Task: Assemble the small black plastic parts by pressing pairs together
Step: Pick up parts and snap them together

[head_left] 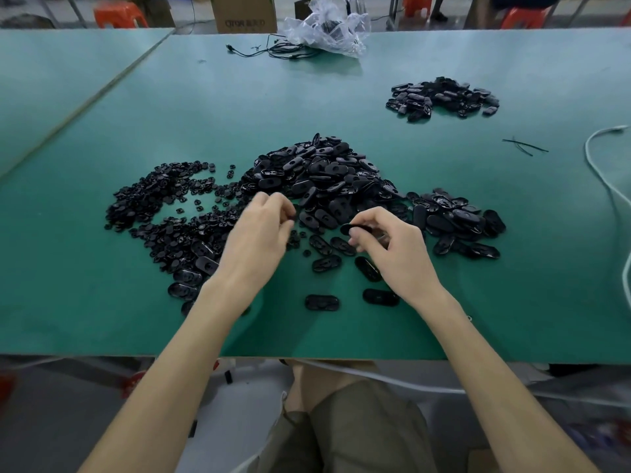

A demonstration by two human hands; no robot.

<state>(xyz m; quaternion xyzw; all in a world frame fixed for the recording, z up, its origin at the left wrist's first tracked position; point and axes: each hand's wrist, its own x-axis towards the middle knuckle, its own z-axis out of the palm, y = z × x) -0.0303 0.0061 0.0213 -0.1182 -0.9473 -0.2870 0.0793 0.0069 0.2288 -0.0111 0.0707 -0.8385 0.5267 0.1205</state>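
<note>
A big heap of black oval plastic shells (324, 175) lies mid-table, with a spread of small round black parts (153, 203) to its left. My right hand (392, 247) pinches one oval shell (356, 229) between thumb and fingers, just above the table. My left hand (259, 230) hovers at the border of the two piles, fingers curled, pinching a small black part (291, 217) at its fingertips. Loose ovals (322, 302) lie in front of my hands.
The green table (512, 268) carries a separate smaller pile of black oval pieces (444, 99) at the back right. A clear plastic bag (329, 32) and black cable lie at the far edge. A white cable (604, 179) runs along the right side. Cardboard box (246, 11) behind the table.
</note>
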